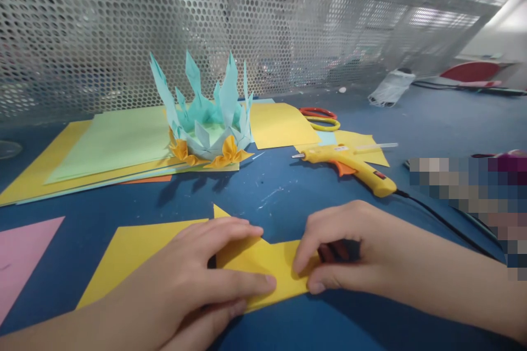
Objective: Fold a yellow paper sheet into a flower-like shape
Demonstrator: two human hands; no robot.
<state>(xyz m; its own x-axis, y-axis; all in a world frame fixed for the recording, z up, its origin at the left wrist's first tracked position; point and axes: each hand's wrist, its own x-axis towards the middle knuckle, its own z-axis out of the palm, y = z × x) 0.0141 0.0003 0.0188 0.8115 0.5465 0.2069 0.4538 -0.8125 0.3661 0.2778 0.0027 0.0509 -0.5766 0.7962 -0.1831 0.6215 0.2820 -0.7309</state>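
Observation:
A folded piece of yellow paper [284, 266] lies on the blue table, with one pointed corner sticking up at its far left. My left hand [206, 263] rests over its left part, thumb and fingers closed on the paper. At the right end, my right hand [341, 252] pinches the edge between thumb and bent fingers. The fingertips beneath the paper are partly hidden. Just left of it, a flat yellow sheet [123, 252] is partly covered by my left hand and forearm.
Beyond the hands stands a light-blue folded paper crown [230, 98] with orange paper flowers [230, 151]. Stacked coloured sheets [111, 142] lie behind it. A yellow glue gun [349, 162] with a black cord and scissors [323, 120] lie right; a pink sheet [24, 258] lies left. Perforated metal [123, 27] walls the back.

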